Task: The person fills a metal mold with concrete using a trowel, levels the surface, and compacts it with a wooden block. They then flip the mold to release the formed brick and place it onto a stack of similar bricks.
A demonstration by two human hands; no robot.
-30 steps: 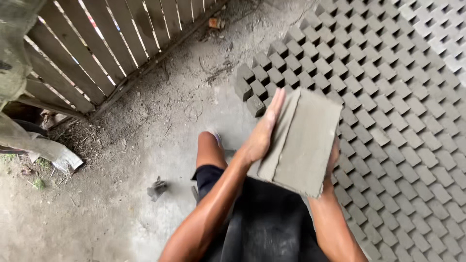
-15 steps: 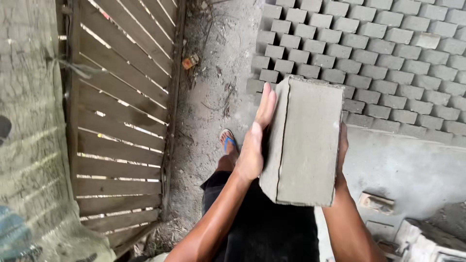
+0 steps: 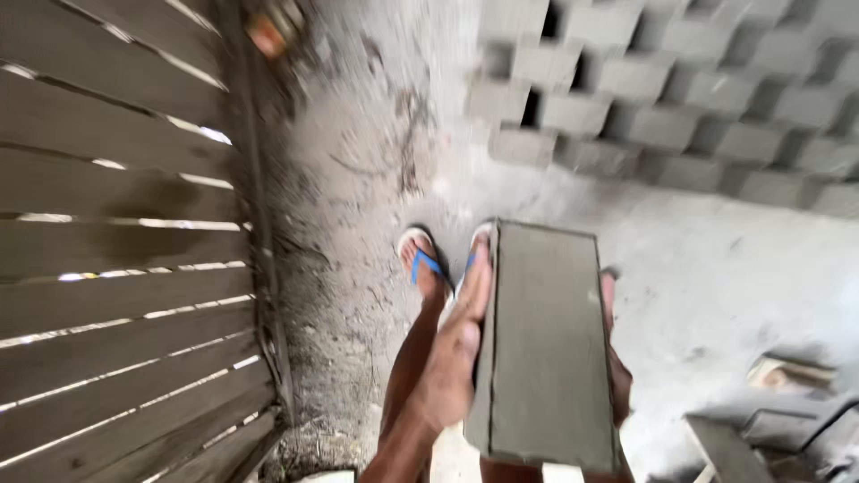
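Observation:
A grey wet-looking concrete block (image 3: 548,344) is clamped between my two palms in front of my legs. My left hand (image 3: 452,353) presses flat on its left side, fingers stretched along the edge. My right hand (image 3: 616,358) presses on its right side and is mostly hidden behind the block. Below the block my foot wears a blue-strapped sandal (image 3: 423,261) on the dusty concrete ground.
Rows of grey blocks (image 3: 662,98) stand on the ground ahead, spaced in a staggered pattern. A slatted wooden fence (image 3: 125,268) runs along the left. Metal and wooden mould parts (image 3: 778,394) lie at the lower right. Dirt and twigs lie beside the fence.
The view has tipped down and closer to the ground; the block has dropped lower between my hands, and the rows of blocks now sit nearer and blurred.

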